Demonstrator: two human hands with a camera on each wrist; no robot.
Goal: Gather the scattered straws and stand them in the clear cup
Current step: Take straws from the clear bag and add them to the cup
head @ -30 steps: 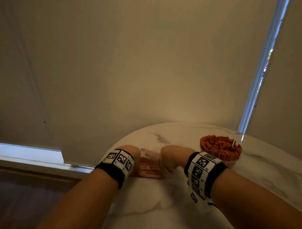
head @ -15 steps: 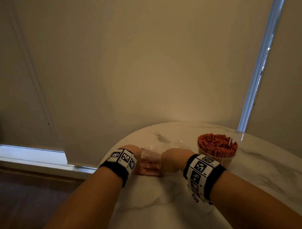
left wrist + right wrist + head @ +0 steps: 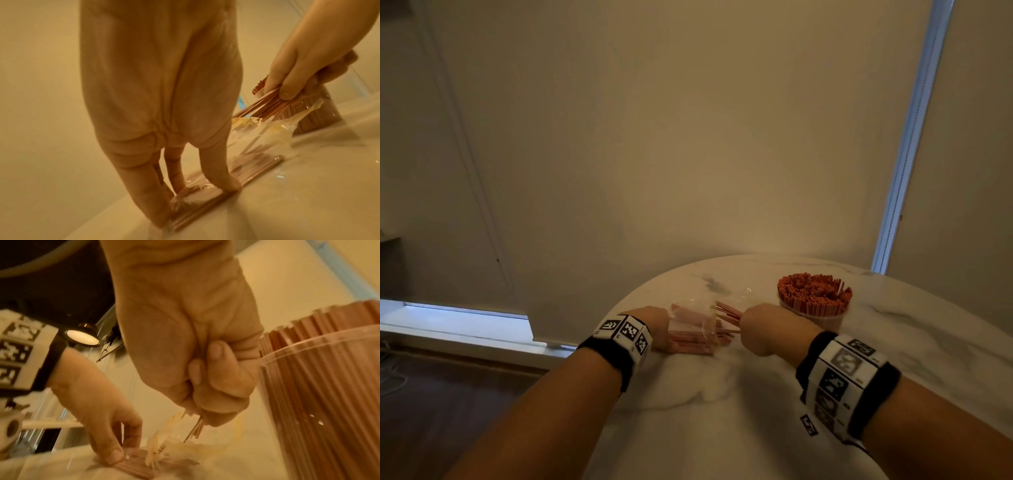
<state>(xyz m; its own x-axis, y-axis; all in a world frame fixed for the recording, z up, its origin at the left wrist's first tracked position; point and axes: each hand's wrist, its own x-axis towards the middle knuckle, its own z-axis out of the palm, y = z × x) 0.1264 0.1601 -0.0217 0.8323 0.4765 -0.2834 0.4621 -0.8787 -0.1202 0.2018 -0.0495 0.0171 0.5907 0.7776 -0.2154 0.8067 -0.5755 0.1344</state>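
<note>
Right hand [image 3: 767,329] fisted round a straw bundle [image 3: 727,313]; left hand [image 3: 654,329] fingertips straight, pressing bagged straws [image 3: 690,342].

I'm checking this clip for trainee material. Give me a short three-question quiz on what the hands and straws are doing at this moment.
1. True or false: the right hand grips a bundle of straws.
2. What do the left hand's fingers press on? A) the clear cup's rim B) the plastic bag of straws lying on the table C) bare table
3. Fill in: the clear cup is packed with ____ straws.

Key: 1 true; 2 B; 3 upright.
</note>
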